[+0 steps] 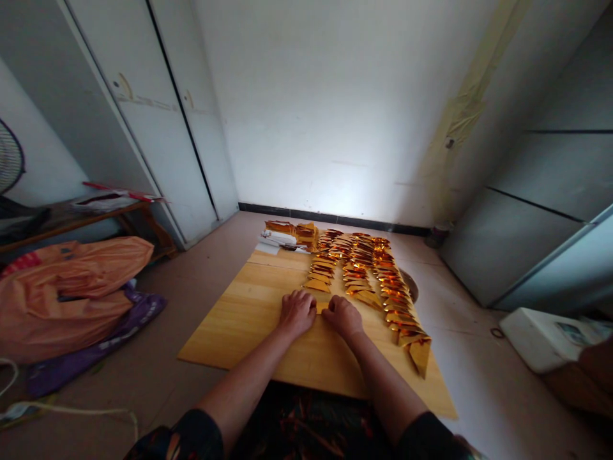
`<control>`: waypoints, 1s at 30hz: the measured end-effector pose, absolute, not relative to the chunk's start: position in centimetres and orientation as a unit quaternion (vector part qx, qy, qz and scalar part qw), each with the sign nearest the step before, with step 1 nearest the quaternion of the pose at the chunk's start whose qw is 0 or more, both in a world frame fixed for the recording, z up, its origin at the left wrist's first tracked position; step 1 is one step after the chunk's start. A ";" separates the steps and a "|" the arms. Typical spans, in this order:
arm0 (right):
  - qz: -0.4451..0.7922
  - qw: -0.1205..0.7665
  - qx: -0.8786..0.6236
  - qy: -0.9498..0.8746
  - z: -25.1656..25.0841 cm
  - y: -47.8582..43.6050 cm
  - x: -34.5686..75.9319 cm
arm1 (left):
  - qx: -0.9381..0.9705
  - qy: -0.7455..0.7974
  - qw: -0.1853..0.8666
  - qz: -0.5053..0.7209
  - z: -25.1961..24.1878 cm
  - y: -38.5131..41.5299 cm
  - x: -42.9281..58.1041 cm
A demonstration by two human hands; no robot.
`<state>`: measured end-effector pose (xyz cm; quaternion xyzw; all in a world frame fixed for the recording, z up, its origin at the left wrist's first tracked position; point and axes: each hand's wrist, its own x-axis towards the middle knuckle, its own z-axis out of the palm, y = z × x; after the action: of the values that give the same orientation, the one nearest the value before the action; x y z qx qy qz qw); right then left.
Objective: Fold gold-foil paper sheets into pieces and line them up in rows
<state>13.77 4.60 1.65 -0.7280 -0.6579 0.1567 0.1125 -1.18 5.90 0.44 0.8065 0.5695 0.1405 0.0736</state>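
Note:
Over the middle of a wooden board (pixel 239 319), my left hand (pixel 297 312) and my right hand (pixel 343 314) are close together with fingers curled. A small piece of gold paper (pixel 322 308) shows between them, its two ends pinched by my fingers. Just beyond and to the right, rows of shiny folded gold paper pieces (pixel 359 255) overlap one another. The rightmost row runs down the board's right side and ends in a larger folded piece (pixel 420 354).
Stacked gold sheets (pixel 306 235) and a white package (pixel 278 239) lie at the board's far edge. An orange bag (pixel 71 287) and a purple bag (pixel 96 345) are on the left floor. A white box (pixel 546 338) sits at the right.

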 end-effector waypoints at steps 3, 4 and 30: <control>0.151 0.104 -0.741 -0.646 1.8 4.5 13.3 | 0.803 0.573 0.084 0.138 0.4 5.8 -1.3; 0.148 0.101 -0.744 -0.643 1.9 4.4 13.2 | 0.803 0.573 0.084 0.139 0.3 5.8 -1.3; 0.205 0.144 -0.742 -0.622 1.3 5.0 16.2 | 0.817 0.547 0.109 0.147 -0.1 6.4 -2.7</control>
<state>16.22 5.05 1.33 -0.7416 -0.6223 0.2047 0.1444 -2.68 6.40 -0.06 0.8169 0.5471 0.1469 0.1086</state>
